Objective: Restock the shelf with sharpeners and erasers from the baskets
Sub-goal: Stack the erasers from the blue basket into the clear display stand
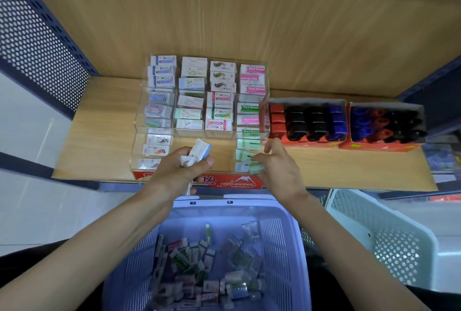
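Well, I think I am about half done; the rack [237, 182] on the shelf [99, 136] is full at the back, but the front spots in its two middle rows look bare. My left hand [174, 173] is curled tight round a small bunch of erasers [199, 148], just over the rack's front; my right hand [282, 171] pinches one green eraser [257, 168] with thumb and fingertips, at the front of the far right row; if it touches the ones lying there, I cannot tell. The blue basket [282, 248] sits below the shelf, between my arms; lots of small packs [189, 260] are in it, so much is left to put up. The sharpeners [311, 121] stand in two red boxes [386, 145] to the right of the rack; both look full to me. A white basket [374, 230] is at the right; I cannot see what is in it. Next, I guess, the green one goes down; then the bunch can fill the bare spots.
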`<state>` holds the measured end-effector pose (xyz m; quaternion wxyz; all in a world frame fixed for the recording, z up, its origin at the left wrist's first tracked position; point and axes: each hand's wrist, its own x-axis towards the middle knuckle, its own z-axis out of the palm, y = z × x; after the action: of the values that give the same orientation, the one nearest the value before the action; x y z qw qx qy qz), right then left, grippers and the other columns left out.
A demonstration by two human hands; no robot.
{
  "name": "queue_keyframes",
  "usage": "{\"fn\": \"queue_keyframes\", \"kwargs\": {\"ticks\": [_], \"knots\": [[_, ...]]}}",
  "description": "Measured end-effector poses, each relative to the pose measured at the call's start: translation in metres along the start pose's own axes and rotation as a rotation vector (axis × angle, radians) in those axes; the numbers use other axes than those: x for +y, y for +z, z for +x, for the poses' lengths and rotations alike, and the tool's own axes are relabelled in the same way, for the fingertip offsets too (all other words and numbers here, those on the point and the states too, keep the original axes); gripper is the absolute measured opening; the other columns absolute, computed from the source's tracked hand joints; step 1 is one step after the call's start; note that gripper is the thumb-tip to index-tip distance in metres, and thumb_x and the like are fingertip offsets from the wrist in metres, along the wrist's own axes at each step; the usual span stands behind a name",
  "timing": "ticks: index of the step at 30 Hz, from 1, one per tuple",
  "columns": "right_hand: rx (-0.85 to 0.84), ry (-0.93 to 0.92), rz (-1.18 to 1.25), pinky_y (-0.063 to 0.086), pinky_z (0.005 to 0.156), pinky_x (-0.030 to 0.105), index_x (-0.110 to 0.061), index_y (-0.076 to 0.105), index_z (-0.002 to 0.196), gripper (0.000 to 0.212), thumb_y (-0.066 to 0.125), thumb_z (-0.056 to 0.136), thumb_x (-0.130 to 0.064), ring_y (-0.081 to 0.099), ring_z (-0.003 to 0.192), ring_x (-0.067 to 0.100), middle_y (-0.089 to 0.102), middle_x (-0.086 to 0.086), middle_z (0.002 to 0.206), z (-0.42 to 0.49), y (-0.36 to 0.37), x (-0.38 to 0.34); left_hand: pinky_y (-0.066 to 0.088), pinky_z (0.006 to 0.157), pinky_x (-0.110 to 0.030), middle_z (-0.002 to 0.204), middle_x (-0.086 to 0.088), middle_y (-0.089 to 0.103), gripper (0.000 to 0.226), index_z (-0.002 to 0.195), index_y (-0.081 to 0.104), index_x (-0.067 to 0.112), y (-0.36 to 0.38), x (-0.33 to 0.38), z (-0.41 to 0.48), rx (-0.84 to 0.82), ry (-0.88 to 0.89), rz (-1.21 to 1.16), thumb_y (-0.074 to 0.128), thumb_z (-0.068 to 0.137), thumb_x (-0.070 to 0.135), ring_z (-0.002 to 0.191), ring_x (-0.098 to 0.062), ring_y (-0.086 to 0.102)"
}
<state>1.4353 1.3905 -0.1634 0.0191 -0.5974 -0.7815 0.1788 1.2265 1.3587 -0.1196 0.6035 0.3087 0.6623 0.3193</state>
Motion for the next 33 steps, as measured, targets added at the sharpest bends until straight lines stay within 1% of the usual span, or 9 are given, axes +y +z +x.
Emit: {"fn": "queue_keyframes", "kwargs": {"ticks": [5, 8, 12, 15, 18, 20, 23, 26, 33], "knots": [[-0.130, 0.036, -0.004, 0.047, 0.093, 0.033, -0.015, 0.063, 0.119, 0.031, 0.061, 0.088, -0.013, 0.046, 0.112, 0.022, 0.031, 0.002, 0.125, 0.012, -0.001, 0.000, 0.043, 0.050, -0.021, 0.106, -0.012, 0.070, 0.014, 0.096, 0.063, 0.021, -0.003, 0.001, -0.002, 0.010, 0.012, -0.018, 0.069, 0.083, 0.026, 0.055, -0.004, 0.050], [-0.092, 0.038, 0.006, 0.044, 0.096, 0.030, -0.009, 0.058, 0.122, 0.033, 0.055, 0.089, -0.005, 0.046, 0.113, 0.023, 0.035, 0.004, 0.127, 0.013, 0.000, 0.003, 0.042, 0.045, -0.018, 0.104, -0.013, 0.070, 0.016, 0.097, 0.063, 0.020, -0.004, 0.002, -0.002, 0.016, 0.017, -0.005, 0.069, 0.083, 0.025, 0.052, -0.002, 0.051], [-0.035, 0.169, 0.499, 0.035, 0.082, 0.017, -0.010, 0.044, 0.129, 0.039, 0.049, 0.091, -0.007, 0.045, 0.108, 0.016, 0.041, 0.003, 0.119, 0.001, -0.015, -0.003, 0.043, 0.046, -0.019, 0.080, -0.010, 0.060, 0.014, 0.092, 0.063, 0.019, -0.006, 0.003, -0.003, 0.007, 0.028, 0.011, 0.072, 0.082, 0.024, 0.053, -0.006, 0.050], [-0.109, 0.116, 0.651, 0.031, 0.089, 0.020, -0.012, 0.031, 0.126, 0.037, 0.046, 0.092, -0.007, 0.038, 0.115, 0.015, 0.036, 0.003, 0.125, -0.004, -0.018, -0.007, 0.043, 0.046, -0.019, 0.077, -0.005, 0.057, 0.014, 0.092, 0.063, 0.018, -0.006, 0.003, -0.006, 0.004, 0.035, 0.007, 0.071, 0.082, 0.023, 0.055, -0.007, 0.049], [-0.051, -0.001, 0.347, 0.028, 0.091, 0.018, -0.007, 0.040, 0.122, 0.034, 0.052, 0.090, -0.004, 0.038, 0.114, 0.020, 0.040, 0.006, 0.121, 0.006, -0.011, -0.002, 0.043, 0.046, -0.020, 0.083, -0.009, 0.060, 0.016, 0.095, 0.063, 0.018, -0.007, 0.005, -0.006, 0.011, 0.032, -0.005, 0.071, 0.082, 0.023, 0.057, -0.009, 0.050], [0.099, -0.066, 0.039, 0.035, 0.092, 0.027, -0.008, 0.056, 0.115, 0.036, 0.067, 0.081, -0.002, 0.043, 0.107, 0.026, 0.048, 0.008, 0.115, 0.013, -0.004, 0.002, 0.043, 0.047, -0.020, 0.082, -0.009, 0.059, 0.016, 0.095, 0.063, 0.017, -0.008, 0.006, -0.006, 0.008, 0.033, -0.004, 0.071, 0.083, 0.023, 0.057, -0.009, 0.050], [0.202, -0.070, -0.182, 0.046, 0.079, 0.040, -0.011, 0.072, 0.092, 0.038, 0.087, 0.057, -0.006, 0.053, 0.089, 0.030, 0.057, 0.007, 0.096, 0.024, 0.006, 0.004, 0.043, 0.048, -0.021, 0.080, -0.008, 0.058, 0.014, 0.092, 0.063, 0.018, -0.008, 0.005, -0.007, 0.003, 0.035, -0.006, 0.071, 0.083, 0.023, 0.057, -0.009, 0.050], [0.213, -0.026, -0.318, 0.045, 0.074, 0.037, -0.015, 0.073, 0.079, 0.037, 0.092, 0.047, -0.015, 0.054, 0.080, 0.026, 0.059, 0.002, 0.087, 0.035, 0.014, 0.001, 0.043, 0.047, -0.019, 0.072, -0.002, 0.056, 0.012, 0.091, 0.063, 0.019, -0.008, 0.006, -0.008, 0.009, 0.042, -0.008, 0.071, 0.083, 0.023, 0.056, -0.007, 0.050], [0.263, 0.120, -0.412, 0.043, 0.069, 0.038, -0.013, 0.061, 0.082, 0.049, 0.092, 0.047, -0.025, 0.052, 0.076, 0.026, 0.058, 0.006, 0.085, 0.033, 0.023, -0.008, 0.041, 0.045, -0.017, 0.059, 0.004, 0.051, 0.011, 0.089, 0.062, 0.019, -0.012, 0.004, -0.009, 0.033, 0.051, -0.012, 0.071, 0.083, 0.022, 0.051, -0.005, 0.049]]}}
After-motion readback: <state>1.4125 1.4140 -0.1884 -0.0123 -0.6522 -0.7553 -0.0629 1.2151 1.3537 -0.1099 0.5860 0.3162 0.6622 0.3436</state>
